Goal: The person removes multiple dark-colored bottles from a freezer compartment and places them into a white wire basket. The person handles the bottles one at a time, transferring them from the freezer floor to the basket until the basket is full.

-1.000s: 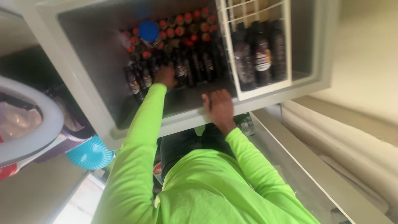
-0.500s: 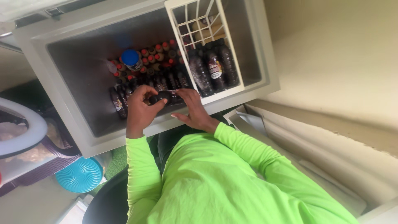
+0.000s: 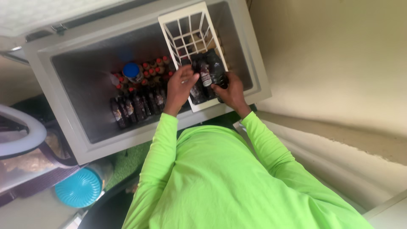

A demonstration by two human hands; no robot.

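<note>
Left hand (image 3: 179, 85) of mine curled around a dark bottle (image 3: 196, 91) at the white wire basket (image 3: 186, 25), right hand (image 3: 230, 91) clasping another dark bottle (image 3: 215, 70) inside it, open chest freezer (image 3: 85, 140), red-capped bottles (image 3: 148, 72) packed below

Two arms in bright green long sleeves stretch forward side by side, the left hand (image 3: 179, 84) raised with fingers curled and palm turned inward, the right hand (image 3: 229, 90) close beside it, fingers bent in a grasp.
</note>
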